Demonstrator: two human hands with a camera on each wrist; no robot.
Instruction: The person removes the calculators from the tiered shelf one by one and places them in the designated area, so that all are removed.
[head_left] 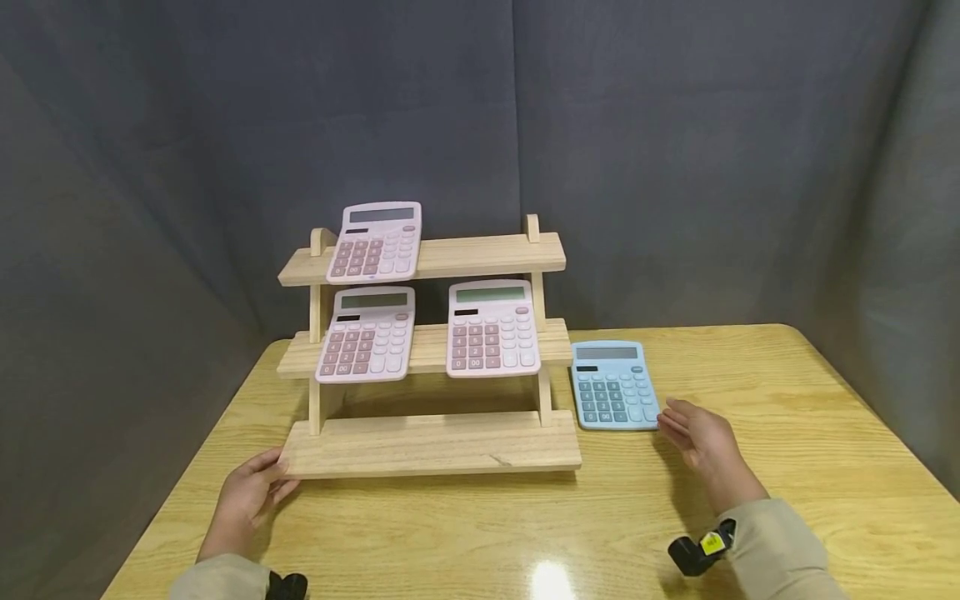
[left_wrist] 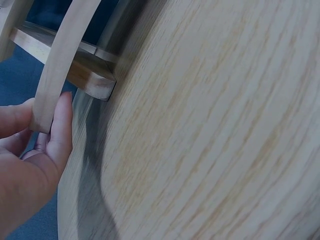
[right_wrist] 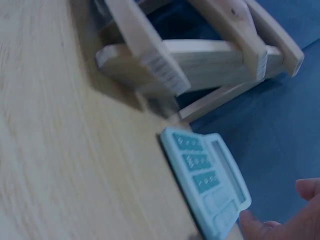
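Note:
My left hand (head_left: pixel 249 493) pinches the left front corner of the bottom board of a three-tier wooden display stand (head_left: pixel 431 448). In the left wrist view, thumb and fingers lie on opposite faces of that board (left_wrist: pixel 52 82). Flat on the table, just right of the stand, is a light blue calculator (head_left: pixel 615 385). My right hand (head_left: pixel 701 433) is beside its lower right corner, fingers loosely extended with fingertips right at the edge. From the right wrist, the calculator (right_wrist: pixel 202 182) appears with the right hand (right_wrist: pixel 285 225) alongside, nothing within its grasp.
One pink calculator (head_left: pixel 375 242) leans on the top tier at left. Two more, a left one (head_left: pixel 366 335) and a right one (head_left: pixel 493 328), lean on the middle tier. The wooden table (head_left: pixel 787 400) ends at a dark grey curtain (head_left: pixel 660 167) behind.

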